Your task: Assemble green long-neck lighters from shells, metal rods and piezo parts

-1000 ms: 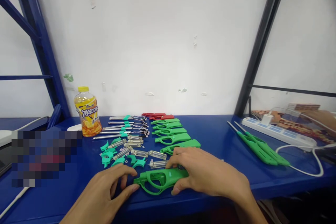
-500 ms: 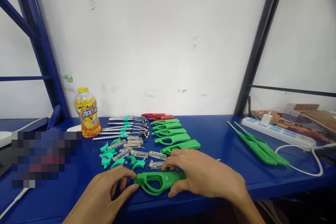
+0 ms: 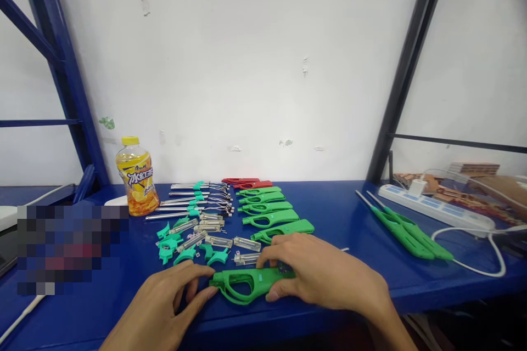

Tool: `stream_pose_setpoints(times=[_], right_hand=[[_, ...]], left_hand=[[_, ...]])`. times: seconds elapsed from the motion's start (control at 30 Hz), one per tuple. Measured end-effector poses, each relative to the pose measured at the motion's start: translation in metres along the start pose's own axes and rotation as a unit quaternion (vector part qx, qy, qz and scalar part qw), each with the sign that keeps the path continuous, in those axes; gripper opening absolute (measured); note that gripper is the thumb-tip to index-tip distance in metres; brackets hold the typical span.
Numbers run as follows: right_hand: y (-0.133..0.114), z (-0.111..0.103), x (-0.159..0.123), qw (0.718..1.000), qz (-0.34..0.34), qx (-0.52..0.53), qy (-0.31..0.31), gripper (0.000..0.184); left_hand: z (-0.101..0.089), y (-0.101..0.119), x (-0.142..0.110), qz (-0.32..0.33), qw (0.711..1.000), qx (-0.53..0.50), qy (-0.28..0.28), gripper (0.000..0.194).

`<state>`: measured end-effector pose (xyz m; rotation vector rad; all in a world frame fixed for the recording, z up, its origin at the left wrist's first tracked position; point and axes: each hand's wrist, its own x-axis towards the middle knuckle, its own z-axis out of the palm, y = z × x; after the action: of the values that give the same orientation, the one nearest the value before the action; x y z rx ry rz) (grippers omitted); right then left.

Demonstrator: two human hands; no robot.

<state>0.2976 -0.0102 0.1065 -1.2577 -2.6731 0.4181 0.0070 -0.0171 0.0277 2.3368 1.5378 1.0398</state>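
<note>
A green plastic lighter shell point(image 3: 247, 284) lies near the front edge of the blue table point(image 3: 337, 214). My right hand point(image 3: 325, 277) rests over its right end, thumb and fingers closed on it. My left hand point(image 3: 164, 299) touches its left tip with thumb and forefinger pinched. Just behind the shell lie clear gas tubes point(image 3: 246, 243) and teal triggers point(image 3: 168, 245).
Rows of green shells point(image 3: 267, 209), two red shells point(image 3: 247, 182) and metal rods point(image 3: 185, 200) lie farther back. A yellow drink bottle point(image 3: 136, 175) stands at the left. Two assembled green lighters point(image 3: 407, 227), a white power strip point(image 3: 436, 207) and its cable lie at the right.
My right hand's fingers have shifted slightly along the shell's right end. The shell and my left hand have barely moved.
</note>
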Motion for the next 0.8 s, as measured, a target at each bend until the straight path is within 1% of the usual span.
stream_pose_setpoints(times=[0.13,0.33,0.43,0.57,0.67,0.8], right_hand=[[-0.001,0.0,0.0,1.0,0.01,0.0,0.001,0.044],[-0.006,-0.001,-0.002,0.999,0.03,-0.016,-0.015,0.04],[-0.005,0.001,-0.002,0.999,0.031,-0.016,-0.021,0.038],[-0.001,0.001,-0.001,0.999,0.03,-0.005,-0.03,0.029],[0.004,-0.006,-0.007,0.999,0.042,0.016,-0.022,0.028],[0.02,-0.021,-0.028,0.994,0.103,0.036,0.023,0.03]], left_hand=[[0.0,-0.001,-0.001,0.007,1.0,0.005,0.004,0.025],[0.003,-0.006,-0.003,0.028,0.999,-0.001,0.018,0.025],[0.005,-0.009,-0.005,0.03,0.999,-0.002,0.011,0.028],[0.005,-0.01,-0.005,0.029,1.0,0.004,-0.002,0.033],[0.004,-0.008,-0.005,0.032,0.999,0.018,0.001,0.031],[0.003,-0.006,-0.007,0.053,0.998,0.038,0.012,0.03]])
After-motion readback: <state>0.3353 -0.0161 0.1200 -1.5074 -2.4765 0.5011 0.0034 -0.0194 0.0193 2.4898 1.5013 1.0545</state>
